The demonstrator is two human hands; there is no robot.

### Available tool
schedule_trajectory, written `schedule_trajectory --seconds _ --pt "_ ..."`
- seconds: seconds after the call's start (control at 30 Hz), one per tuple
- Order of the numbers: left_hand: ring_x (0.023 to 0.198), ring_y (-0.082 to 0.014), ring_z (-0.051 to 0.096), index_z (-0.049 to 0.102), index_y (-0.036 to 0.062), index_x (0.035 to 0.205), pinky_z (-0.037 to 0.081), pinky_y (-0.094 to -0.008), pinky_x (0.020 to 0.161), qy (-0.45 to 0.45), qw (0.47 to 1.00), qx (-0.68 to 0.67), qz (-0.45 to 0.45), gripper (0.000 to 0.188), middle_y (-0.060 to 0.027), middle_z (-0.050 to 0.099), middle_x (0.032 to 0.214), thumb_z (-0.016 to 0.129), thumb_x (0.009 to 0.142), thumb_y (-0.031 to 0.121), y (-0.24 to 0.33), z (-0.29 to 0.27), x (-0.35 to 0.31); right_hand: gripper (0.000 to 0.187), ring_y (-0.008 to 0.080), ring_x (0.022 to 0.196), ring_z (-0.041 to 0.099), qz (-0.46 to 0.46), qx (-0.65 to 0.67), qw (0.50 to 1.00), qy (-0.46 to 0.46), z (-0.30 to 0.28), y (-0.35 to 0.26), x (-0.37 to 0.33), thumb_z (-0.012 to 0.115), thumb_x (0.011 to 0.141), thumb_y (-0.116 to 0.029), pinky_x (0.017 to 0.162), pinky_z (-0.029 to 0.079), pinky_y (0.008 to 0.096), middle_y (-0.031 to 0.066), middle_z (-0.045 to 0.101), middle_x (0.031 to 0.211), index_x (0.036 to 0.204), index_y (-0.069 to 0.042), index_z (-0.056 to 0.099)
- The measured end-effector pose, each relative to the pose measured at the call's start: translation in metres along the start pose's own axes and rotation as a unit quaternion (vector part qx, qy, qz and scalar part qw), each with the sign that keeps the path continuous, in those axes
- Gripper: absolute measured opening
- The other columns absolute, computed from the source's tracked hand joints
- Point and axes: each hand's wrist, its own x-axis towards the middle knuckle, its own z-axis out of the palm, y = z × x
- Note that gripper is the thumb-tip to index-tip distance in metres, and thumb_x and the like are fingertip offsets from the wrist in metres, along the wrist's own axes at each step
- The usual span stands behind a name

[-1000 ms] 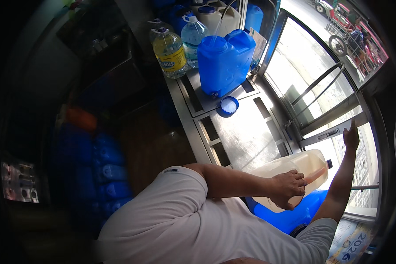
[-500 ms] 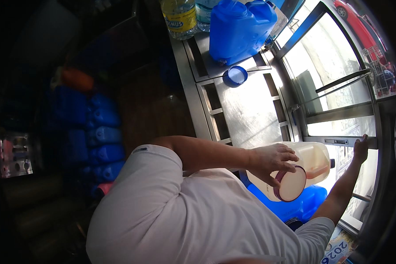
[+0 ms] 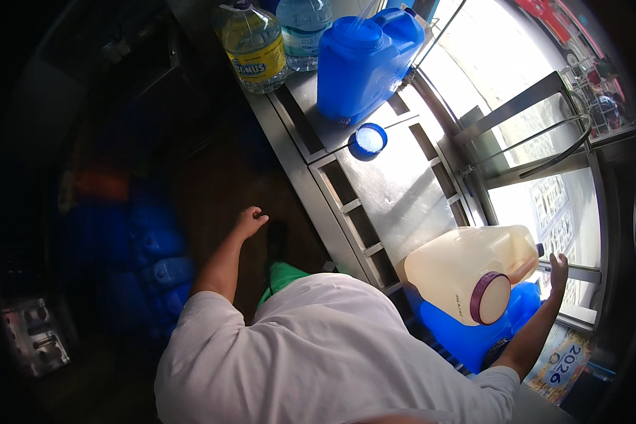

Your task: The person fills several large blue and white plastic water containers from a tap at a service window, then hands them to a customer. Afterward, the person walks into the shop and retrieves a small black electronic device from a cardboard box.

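My left hand hangs over the dark floor, left of the metal counter, holding nothing, fingers loosely bent and apart. My right hand is raised by the window with its fingers stretched out, near the dark spout cap of a cream jug. That cream plastic jug lies tilted with its wide maroon-rimmed lid toward me, and neither hand holds it. Beneath it, a blue container is partly hidden. Farther off on the counter stands a blue jug, with a loose blue cap in front of it.
Two large clear bottles, one yellow-labelled and one blue-labelled, stand at the counter's far end. The metal counter has slots along its edges. A metal-framed window borders the right. Several blue containers sit in shadow at left.
My left hand has left the cream jug's lid and swung left over the floor. My right hand has come off the window frame and opened. The view has shifted and turned.
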Motion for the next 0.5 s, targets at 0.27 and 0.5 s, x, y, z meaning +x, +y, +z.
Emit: schedule_trajectory --seconds 0.27,0.5 --pt "0.125 -0.0355 0.055 0.052 0.0026 0.136 0.046 -0.0436 0.102 0.016 0.995 -0.024 -0.096 0.068 -0.0213 0.055 0.137 0.074 0.085 0.041 -0.024 -0.099 0.223 0.067 0.0314 0.130 0.049 0.043 0.052 0.997 0.026 0.058 -0.165 -0.212 0.066 0.094 -0.037 0.107 0.038 0.0394 0.0222 0.052 0.139 0.144 0.000 0.042" --pt "0.136 -0.0399 0.044 0.040 0.0008 0.145 0.037 -0.0450 0.111 0.018 0.987 -0.096 -0.124 0.072 -0.0226 0.044 0.148 0.069 0.090 0.036 -0.044 -0.123 0.433 0.083 0.0420 0.136 0.040 0.192 -0.262 0.940 0.109 0.109 -0.300 -0.282 0.069 0.086 -0.048 0.111 0.036 0.0470 0.0261 0.044 0.145 0.148 -0.004 0.036"
